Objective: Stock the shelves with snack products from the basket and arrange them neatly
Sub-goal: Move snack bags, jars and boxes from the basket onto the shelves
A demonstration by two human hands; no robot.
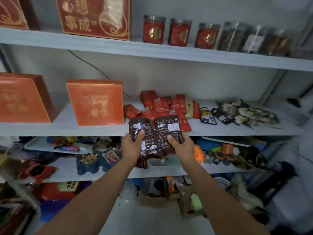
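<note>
A: Hands?
B: Left hand (pixel 133 146) grips a dark brown plastic snack pouch (pixel 140 131), fingers wrapped round it. Right hand (pixel 182 146) holds a second dark brown pouch (pixel 167 131), same grip.
A: Where exactly?
B: Both pouches side by side, touching, in front of the white middle shelf (pixel 67 128), just before the heap of red snack packets (pixel 162 107). Orange square gift box (pixel 96 102) stands left of them.

Red box (pixel 94 16): "想事成"; pouch txt blurred
</note>
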